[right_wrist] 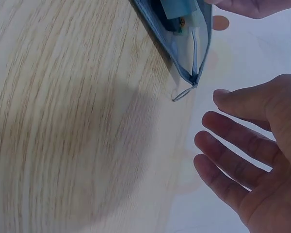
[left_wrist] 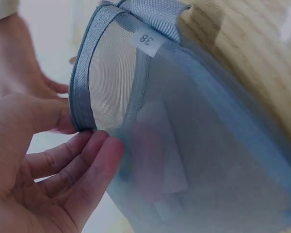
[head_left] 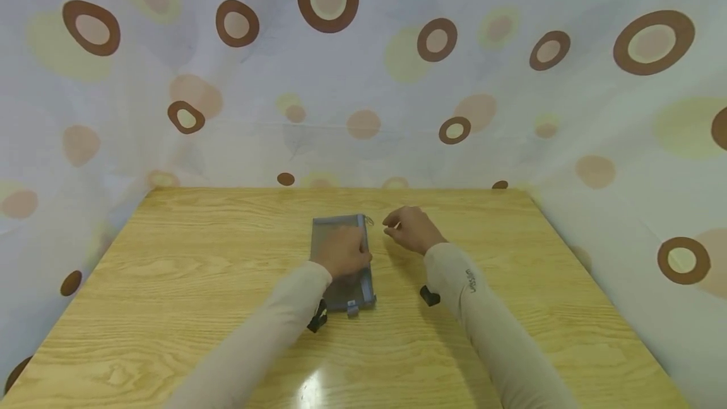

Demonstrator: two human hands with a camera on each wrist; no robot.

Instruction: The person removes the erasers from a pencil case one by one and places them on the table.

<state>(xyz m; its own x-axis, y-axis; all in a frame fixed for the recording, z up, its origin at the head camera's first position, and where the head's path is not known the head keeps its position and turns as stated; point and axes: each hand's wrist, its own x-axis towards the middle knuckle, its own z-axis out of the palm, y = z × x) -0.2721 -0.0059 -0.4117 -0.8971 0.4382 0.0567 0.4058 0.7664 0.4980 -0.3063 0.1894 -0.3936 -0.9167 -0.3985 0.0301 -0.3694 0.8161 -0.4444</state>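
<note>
A blue-grey mesh zip pouch (head_left: 346, 292) lay on the wood-grain tabletop (head_left: 227, 226), just toward 9 o'clock from the middle of the head view, its zip edge along its 3 o'clock side. The left hand (head_left: 343, 251) was over the pouch, pinching the border of its mouth between a bent thumb and fingers.

The right hand (head_left: 413, 229) was between 2 and 3 o'clock from the left, its fingers loosely curved, thumb and fingertips apart, holding nothing. Its fingertips were near the small loop (head_left: 369, 221) at the pouch's 1 o'clock corner, without touching it.

The right wrist view showed the mouth parted, with a teal item (right_wrist: 178, 8) inside. Through the mesh, the left wrist view showed a pale rectangular piece (left_wrist: 160, 145) beside a pinkish shape (left_wrist: 147, 167) too hazy to identify. A white label (left_wrist: 147, 41) sat next to the woven fabric tab (left_wrist: 155, 17), which the head view placed between 5 and 6 o'clock on the pouch.

Both arms wore pale long sleeves, the right sleeve (head_left: 454, 276) bearing dark lettering. Beyond the table toward 12 o'clock hung a white backdrop (head_left: 255, 81) printed with brown-ringed circles and yellow and peach spots.
</note>
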